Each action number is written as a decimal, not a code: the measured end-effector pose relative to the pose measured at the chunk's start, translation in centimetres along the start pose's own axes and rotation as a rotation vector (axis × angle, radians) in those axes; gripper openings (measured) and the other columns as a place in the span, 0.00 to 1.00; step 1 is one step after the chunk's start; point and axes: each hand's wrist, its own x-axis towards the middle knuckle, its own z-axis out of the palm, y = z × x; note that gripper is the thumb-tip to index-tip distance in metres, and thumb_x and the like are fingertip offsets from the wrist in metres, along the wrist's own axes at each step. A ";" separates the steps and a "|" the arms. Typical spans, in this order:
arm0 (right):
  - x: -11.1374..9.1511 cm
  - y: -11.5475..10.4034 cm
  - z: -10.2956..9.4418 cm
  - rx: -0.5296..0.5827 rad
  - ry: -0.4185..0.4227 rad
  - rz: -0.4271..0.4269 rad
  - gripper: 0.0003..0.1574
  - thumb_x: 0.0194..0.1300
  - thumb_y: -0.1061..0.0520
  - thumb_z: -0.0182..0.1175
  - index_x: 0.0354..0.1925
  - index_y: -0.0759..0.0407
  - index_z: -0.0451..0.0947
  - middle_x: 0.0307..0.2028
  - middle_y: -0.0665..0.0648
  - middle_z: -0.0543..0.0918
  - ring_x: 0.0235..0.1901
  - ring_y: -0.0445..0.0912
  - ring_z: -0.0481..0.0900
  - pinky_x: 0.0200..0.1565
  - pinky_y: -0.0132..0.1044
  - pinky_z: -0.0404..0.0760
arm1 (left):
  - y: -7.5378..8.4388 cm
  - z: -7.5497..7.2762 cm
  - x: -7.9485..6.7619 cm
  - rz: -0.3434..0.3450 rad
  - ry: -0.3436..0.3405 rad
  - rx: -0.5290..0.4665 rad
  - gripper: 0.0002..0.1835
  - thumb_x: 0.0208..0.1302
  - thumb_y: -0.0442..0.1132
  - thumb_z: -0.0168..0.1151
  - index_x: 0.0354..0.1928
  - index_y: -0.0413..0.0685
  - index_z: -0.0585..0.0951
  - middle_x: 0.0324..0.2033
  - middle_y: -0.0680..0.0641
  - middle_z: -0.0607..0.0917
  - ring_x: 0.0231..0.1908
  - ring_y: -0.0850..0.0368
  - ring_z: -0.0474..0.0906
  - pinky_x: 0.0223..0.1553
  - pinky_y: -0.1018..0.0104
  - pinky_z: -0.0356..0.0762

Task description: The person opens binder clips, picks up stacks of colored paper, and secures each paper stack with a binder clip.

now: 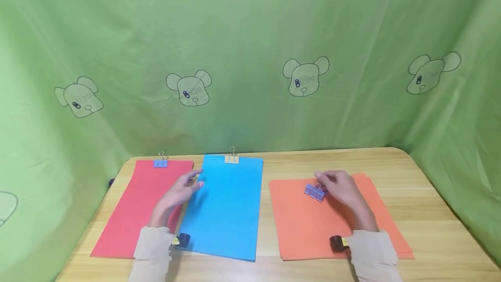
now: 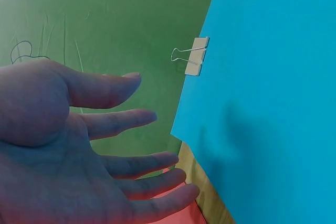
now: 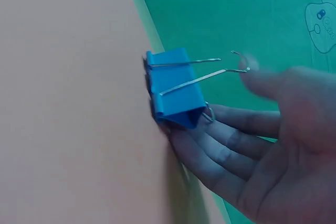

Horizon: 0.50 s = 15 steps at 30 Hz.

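My right hand (image 1: 344, 190) holds a blue-purple binder clip (image 1: 314, 192) over a stack of orange paper (image 1: 305, 229). In the right wrist view, the thumb is at one wire handle of the binder clip (image 3: 178, 85), with the other fingers behind and below its body. My left hand (image 1: 181, 193) hovers above the neighbouring edges of the red paper (image 1: 125, 225) and blue paper (image 1: 231, 208). Its fingers are spread and hold nothing, as the left wrist view shows.
A blue binder clip (image 1: 160, 163) sits on the red paper's far edge. A cream binder clip (image 1: 232, 159) grips the blue paper's far edge. Green curtains (image 1: 250, 112) with bear-head drawings surround the wooden table (image 1: 426, 212) at the back and sides.
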 end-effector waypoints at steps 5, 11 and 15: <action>-0.5 -0.5 -0.7 0.085 -0.110 0.076 0.50 0.68 0.31 0.63 0.65 0.73 0.73 0.50 0.64 0.86 0.46 0.51 0.85 0.44 0.39 0.85 | 0.4 0.6 0.2 0.048 0.027 0.028 0.29 0.78 0.36 0.54 0.76 0.36 0.63 0.74 0.31 0.63 0.73 0.28 0.55 0.69 0.34 0.59; -0.8 -0.7 -1.4 0.055 -0.169 0.060 0.48 0.65 0.38 0.69 0.65 0.74 0.72 0.48 0.63 0.85 0.45 0.49 0.83 0.43 0.38 0.83 | 1.5 3.2 1.0 0.129 0.039 0.072 0.26 0.77 0.34 0.56 0.73 0.37 0.68 0.72 0.34 0.69 0.71 0.31 0.61 0.69 0.35 0.61; -0.7 -0.6 -1.6 0.033 -0.167 0.032 0.44 0.66 0.41 0.69 0.63 0.74 0.74 0.47 0.63 0.86 0.44 0.50 0.83 0.41 0.37 0.82 | 1.9 5.1 1.5 0.182 0.043 0.111 0.24 0.76 0.32 0.57 0.71 0.36 0.71 0.70 0.36 0.71 0.71 0.33 0.64 0.69 0.37 0.62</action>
